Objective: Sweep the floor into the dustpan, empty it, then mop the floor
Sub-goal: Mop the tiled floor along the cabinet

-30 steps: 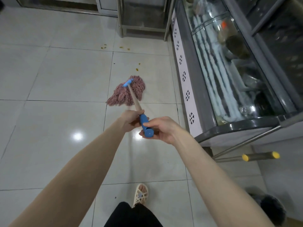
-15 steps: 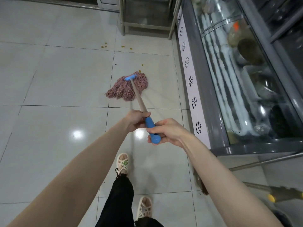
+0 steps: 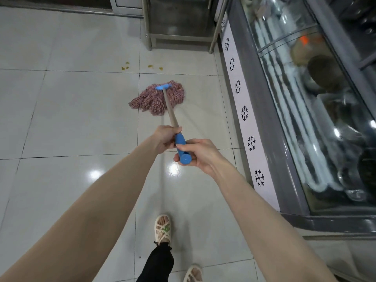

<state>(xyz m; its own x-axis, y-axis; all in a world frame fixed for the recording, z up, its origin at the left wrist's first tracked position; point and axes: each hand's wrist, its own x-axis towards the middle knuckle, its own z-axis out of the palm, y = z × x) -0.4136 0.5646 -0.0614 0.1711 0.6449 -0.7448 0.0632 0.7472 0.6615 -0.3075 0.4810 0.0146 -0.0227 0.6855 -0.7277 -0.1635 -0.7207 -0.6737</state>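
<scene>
Pushing the mop head (image 3: 157, 97) over the crumbs (image 3: 125, 67) just beyond it needs steady downward pressure, the grip of left hand (image 3: 165, 138) and right hand (image 3: 200, 154) clenched on the handle (image 3: 170, 113).

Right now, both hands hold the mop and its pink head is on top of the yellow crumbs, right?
Not quite. The left hand and right hand do hold the mop, but the head view shows its pink head short of the yellow crumbs, not touching them.

Mop (image 3: 160, 97) on floor (image 3: 71, 110), left of display case (image 3: 270, 123).
</scene>
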